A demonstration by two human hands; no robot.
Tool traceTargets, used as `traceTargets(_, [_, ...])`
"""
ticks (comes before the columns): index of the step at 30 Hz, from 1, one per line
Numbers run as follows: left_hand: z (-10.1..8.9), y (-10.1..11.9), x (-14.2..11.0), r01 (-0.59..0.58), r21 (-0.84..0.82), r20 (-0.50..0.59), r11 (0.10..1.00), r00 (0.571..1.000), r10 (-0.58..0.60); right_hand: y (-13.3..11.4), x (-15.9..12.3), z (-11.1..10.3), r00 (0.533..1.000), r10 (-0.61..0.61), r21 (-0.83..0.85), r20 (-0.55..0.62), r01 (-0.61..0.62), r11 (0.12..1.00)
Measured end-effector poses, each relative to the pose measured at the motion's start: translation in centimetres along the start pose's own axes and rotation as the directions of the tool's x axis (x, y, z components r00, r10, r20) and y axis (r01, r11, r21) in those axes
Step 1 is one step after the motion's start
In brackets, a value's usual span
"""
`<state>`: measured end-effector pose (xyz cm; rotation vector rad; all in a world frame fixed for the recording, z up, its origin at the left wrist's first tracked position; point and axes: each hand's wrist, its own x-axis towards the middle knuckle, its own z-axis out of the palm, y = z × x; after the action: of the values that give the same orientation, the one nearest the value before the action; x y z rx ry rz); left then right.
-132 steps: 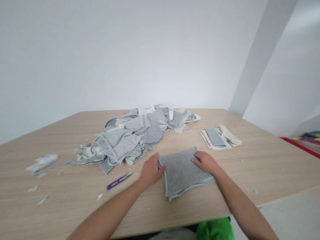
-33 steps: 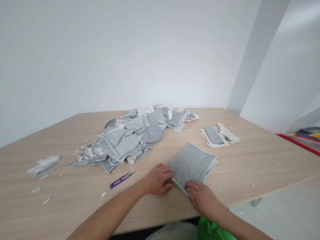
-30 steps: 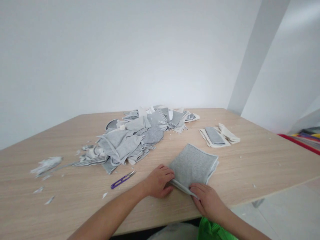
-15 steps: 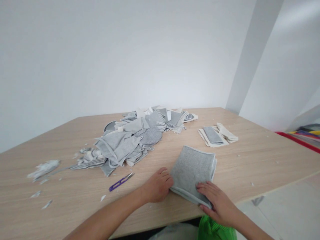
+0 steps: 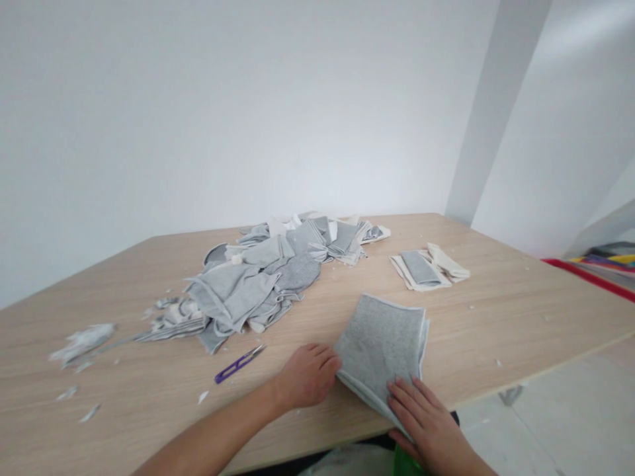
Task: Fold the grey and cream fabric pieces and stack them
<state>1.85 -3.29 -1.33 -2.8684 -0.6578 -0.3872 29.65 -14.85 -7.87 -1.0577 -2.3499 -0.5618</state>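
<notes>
Between the left hand (image 5: pixel 310 375) and the right hand (image 5: pixel 426 422), a grey, four-sided knitted cloth with thick, pale edges (image 5: pixel 380 344) lies on the light wood-grain table (image 5: pixel 496 320). The left fingers are curled together at its left corner; the thumb is hidden, so I cannot tell whether they pinch. The right hand lies over the near corner, its thumb at the border; whether it is clamped there, I also cannot tell. I judge this cloth light, soft, not fragile and hardly slippery, but its layers could slide over one another. It seems best to hold it by the thick edges, near two corners, with all layers together. Their number cannot be counted. Left of the left hand, purple-handled metal thread snips (image 5: pixel 239 365) lie apart from the cloth. Farther, ahead of the left hand, pieces overlap in a heap of grey, cream and striped fabric (image 5: pixel 238 291), and many are covered. Ahead of the right hand, well apart, rests a folded grey cloth piece (image 5: pixel 419 268) on cream fabric.
</notes>
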Motion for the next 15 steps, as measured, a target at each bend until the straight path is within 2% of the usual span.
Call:
traceTargets(3, [0.0,0.1,-0.5,-0.061,-0.013,-0.073,0.998,0.996,0.06,0.0,-0.7,0.1,0.996,-0.055,-0.003,-0.063,0.055,0.998])
traceTargets(9, [-0.7,0.4,-0.9,-0.158,-0.05,-0.189,0.986,0.971,0.146,1.1,-2.2,-0.2,0.988,-0.147,0.07,-0.048,0.151,0.986])
traceTargets(12, [-1.0,0.3,-0.8,-0.184,-0.099,-0.273,0.978,0.95,0.151,1.7,-2.6,-0.4,0.989,-0.138,0.068,-0.053,0.141,0.988])
traceTargets(15, [-1.0,0.1,-0.5,-0.196,-0.133,-0.33,0.972,0.933,0.143,2.3,-2.9,-0.4,0.996,-0.079,0.062,-0.051,0.082,0.995])
